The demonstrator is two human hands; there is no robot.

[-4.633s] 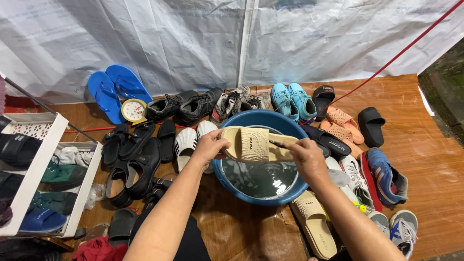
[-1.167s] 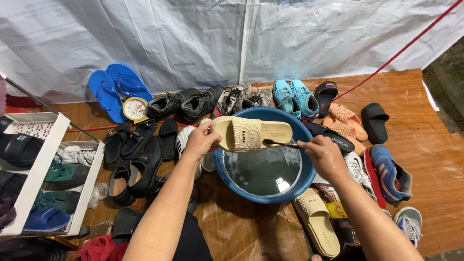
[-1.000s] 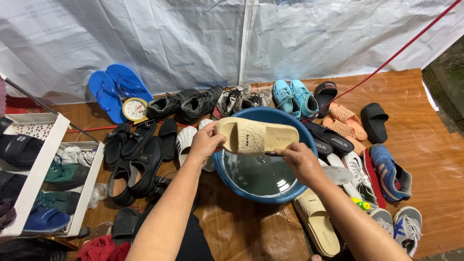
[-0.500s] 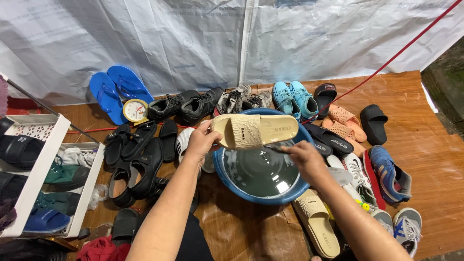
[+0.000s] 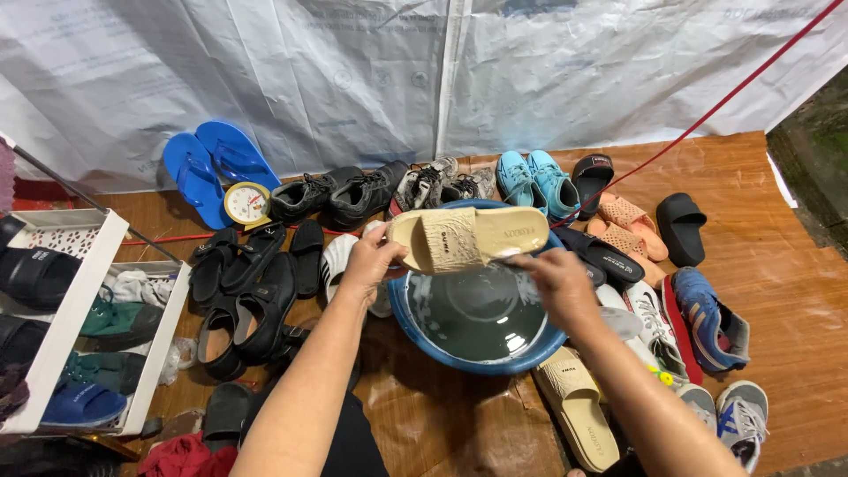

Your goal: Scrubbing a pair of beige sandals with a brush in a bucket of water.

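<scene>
head view: the left hand (image 5: 369, 261) grasps the toe end of a beige slide sandal (image 5: 468, 237), held above the blue basin (image 5: 415, 329) of water. the right hand (image 5: 558, 280) hovers at the sandal's far end; its grip i cannot tell.

You see an evenly lit scene under bright, soft light that seems to come from above and through the white plastic sheet (image 5: 353, 79) at the back. Shadows are faint and short beneath your arms. A pale glare sits on the water in the blue basin (image 5: 481, 353), and the wet wooden floor (image 5: 795, 256) shines. Your right hand (image 5: 552, 274) looks slightly blurred. The corners bend outward and darken a little at the far right.
</scene>
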